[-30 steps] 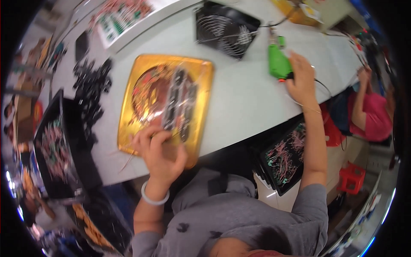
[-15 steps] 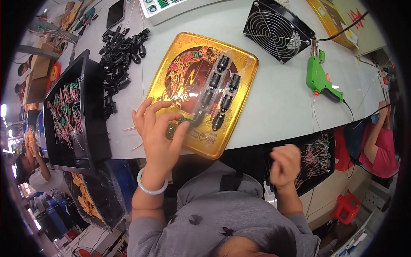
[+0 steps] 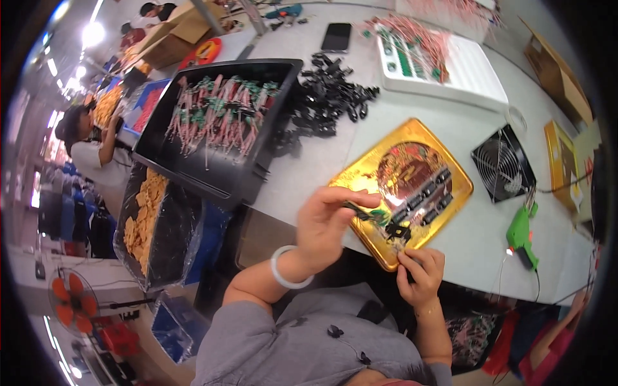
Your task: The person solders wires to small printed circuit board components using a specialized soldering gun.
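My left hand is over the near left part of a gold tin lid, its thumb and fingers pinched on a small green circuit board. My right hand is at the lid's near edge, thumb and fingertips together. Just beyond those fingertips is a small black plastic part; whether they grip it is unclear. Two slanting rows of black plastic housings lie on the lid, along a strip of clear tape.
Left of the lid are a heap of black housings and a black bin of wired boards. Behind stand a white tray and a phone. To the right are a fan and a green glue gun.
The view has swung left. My right hand has come up from beside the table to the lid's near edge. My left hand still pinches the green board.
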`<act>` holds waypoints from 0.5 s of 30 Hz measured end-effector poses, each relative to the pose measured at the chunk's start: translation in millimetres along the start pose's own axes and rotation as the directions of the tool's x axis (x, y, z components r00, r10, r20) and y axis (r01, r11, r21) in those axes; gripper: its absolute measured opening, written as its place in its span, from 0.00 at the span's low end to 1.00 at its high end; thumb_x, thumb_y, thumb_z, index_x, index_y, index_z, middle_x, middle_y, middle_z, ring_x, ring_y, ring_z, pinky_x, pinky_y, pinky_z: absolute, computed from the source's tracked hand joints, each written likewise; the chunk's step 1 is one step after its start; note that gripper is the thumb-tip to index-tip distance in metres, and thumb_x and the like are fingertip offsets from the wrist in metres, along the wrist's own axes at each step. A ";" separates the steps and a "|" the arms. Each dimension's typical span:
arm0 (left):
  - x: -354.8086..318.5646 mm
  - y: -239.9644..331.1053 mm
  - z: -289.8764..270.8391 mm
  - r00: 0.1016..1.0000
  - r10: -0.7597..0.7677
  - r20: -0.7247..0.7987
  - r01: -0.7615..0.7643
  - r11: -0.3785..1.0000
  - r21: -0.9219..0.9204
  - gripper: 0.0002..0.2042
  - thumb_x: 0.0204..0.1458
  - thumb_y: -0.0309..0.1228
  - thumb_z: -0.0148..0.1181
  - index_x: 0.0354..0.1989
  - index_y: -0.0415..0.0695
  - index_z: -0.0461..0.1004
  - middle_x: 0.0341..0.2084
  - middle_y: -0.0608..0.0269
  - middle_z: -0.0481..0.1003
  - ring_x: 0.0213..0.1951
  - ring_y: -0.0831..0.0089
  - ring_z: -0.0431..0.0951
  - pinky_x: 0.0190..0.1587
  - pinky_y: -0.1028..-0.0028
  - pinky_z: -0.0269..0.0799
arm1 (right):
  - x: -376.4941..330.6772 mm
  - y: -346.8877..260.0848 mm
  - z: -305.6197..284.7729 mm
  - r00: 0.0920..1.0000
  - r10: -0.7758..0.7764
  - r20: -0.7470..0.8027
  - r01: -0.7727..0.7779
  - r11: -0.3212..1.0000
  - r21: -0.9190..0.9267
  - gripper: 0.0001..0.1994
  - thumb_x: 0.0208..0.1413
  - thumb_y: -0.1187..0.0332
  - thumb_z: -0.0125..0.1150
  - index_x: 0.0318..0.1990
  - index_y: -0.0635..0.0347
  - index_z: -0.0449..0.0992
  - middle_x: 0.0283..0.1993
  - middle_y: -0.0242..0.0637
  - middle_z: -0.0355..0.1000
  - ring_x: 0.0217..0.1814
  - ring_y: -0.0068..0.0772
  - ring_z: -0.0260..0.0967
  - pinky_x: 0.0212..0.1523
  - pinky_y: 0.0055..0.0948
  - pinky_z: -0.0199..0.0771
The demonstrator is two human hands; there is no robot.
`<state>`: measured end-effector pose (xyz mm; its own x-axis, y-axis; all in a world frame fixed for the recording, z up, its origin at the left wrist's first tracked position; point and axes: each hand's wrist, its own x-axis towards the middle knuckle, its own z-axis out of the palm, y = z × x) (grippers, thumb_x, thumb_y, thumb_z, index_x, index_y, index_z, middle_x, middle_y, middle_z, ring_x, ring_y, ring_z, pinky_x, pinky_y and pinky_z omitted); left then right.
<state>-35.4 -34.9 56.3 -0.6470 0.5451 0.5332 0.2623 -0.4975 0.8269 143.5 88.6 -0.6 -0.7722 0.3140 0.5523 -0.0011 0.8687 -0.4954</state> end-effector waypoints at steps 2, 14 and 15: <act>13.9 26.5 -22.4 0.997 -0.026 -0.077 0.015 0.990 -0.140 0.09 0.56 0.29 0.46 0.40 0.37 0.62 0.32 0.49 0.74 0.38 0.65 0.75 0.44 0.70 0.70 | -1.7 -1.8 1.0 1.000 0.002 -0.007 -0.002 1.000 0.018 0.12 0.33 0.75 0.60 0.32 0.56 0.76 0.35 0.32 0.70 0.37 0.36 0.64 0.39 0.32 0.62; 209.1 92.3 -353.5 0.881 -0.164 -0.443 0.332 0.882 0.335 0.11 0.56 0.34 0.48 0.43 0.44 0.69 0.30 0.67 0.72 0.25 0.82 0.69 0.30 0.81 0.69 | 8.8 -8.4 6.4 1.000 0.022 0.003 -0.022 1.000 0.005 0.13 0.31 0.75 0.58 0.30 0.58 0.76 0.34 0.34 0.70 0.35 0.38 0.63 0.39 0.32 0.62; 220.4 80.3 -379.8 0.858 -0.189 -0.478 0.398 0.833 0.383 0.11 0.56 0.35 0.49 0.43 0.45 0.71 0.29 0.70 0.72 0.22 0.84 0.67 0.26 0.83 0.67 | 8.3 -8.2 6.0 1.000 0.028 -0.007 -0.028 1.000 0.003 0.13 0.31 0.75 0.58 0.30 0.58 0.76 0.34 0.34 0.70 0.35 0.38 0.63 0.39 0.32 0.62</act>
<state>-428.9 -211.0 172.2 -0.9469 0.2388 0.2151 0.2357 0.0610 0.9699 133.3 81.8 4.0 -0.7678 0.3407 0.5427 0.0188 0.8585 -0.5124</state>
